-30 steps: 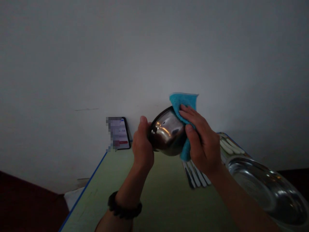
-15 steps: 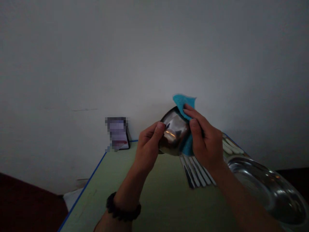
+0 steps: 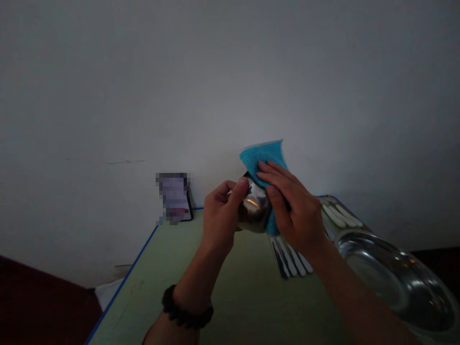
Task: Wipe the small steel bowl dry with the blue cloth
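A small shiny metal bowl (image 3: 254, 203) is held up above the table, its rounded outside toward me. My left hand (image 3: 223, 211) grips its left side, thumb on the outer surface and fingers behind. Over the bowl's right side lies a blue cloth (image 3: 264, 155), pressed there by my right hand (image 3: 296, 206). The right fingers lie together along the cloth, with the thumb low at the bowl's side. Part of the bowl is hidden under the cloth and that hand.
Several knives (image 3: 291, 258) lie side by side on the green table (image 3: 237, 292), below the bowl. A large metal basin (image 3: 395, 282) stands at the right, with white-handled utensils (image 3: 339, 215) behind it. A phone (image 3: 176, 196) leans on the wall (image 3: 201, 86).
My right hand and the cloth have slid left across the bowl, covering more of it. The left hand keeps its grip, nearly in the same place.
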Available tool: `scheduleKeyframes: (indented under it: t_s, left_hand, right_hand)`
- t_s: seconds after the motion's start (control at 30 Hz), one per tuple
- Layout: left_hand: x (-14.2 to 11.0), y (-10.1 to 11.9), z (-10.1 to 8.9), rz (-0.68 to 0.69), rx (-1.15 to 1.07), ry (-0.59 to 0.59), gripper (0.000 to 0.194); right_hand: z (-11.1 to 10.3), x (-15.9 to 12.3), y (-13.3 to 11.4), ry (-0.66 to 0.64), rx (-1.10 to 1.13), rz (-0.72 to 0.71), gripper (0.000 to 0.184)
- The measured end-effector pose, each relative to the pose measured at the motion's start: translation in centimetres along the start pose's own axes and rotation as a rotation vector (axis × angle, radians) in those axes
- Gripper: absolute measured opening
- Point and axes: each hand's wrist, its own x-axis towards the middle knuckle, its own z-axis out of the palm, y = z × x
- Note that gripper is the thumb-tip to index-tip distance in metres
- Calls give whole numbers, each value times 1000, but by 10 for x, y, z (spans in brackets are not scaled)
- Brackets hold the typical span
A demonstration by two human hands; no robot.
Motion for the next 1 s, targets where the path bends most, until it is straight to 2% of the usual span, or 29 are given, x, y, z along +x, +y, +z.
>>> scheduleKeyframes:
  t_s: [0.17, 0.3, 0.4, 0.5, 0.67, 0.8, 0.87, 1.0]
  left_hand:
    - [3, 0, -6, 56, 31, 26, 34]
    - [5, 4, -7, 12, 59, 16, 44]
    - [5, 3, -6, 1, 93, -18, 42]
    - [5, 1, -5, 10, 126, -53, 38]
    - [4, 2, -11, -11, 150, -202, 39]
    - [4, 7, -15, 19, 73, -351, 26]
    - [5, 9, -14, -6, 35, -321, 21]
    - [7, 6, -9, 33, 38, -62, 26]
  right_hand:
    - [0, -3, 7, 152, -29, 190, 32]
    - [-1, -3, 2, 68, 31, 69, 33]
    - [0, -3, -1, -11, 55, -4, 31]
    - [0, -2, 0, -25, 54, -14, 29]
    - [-1, -3, 7, 67, -28, 79, 29]
    - [-2, -4, 11, 144, -98, 183, 30]
    - [-2, -5, 9, 130, -79, 145, 31]
    - [-1, -3, -1, 41, -5, -11, 30]
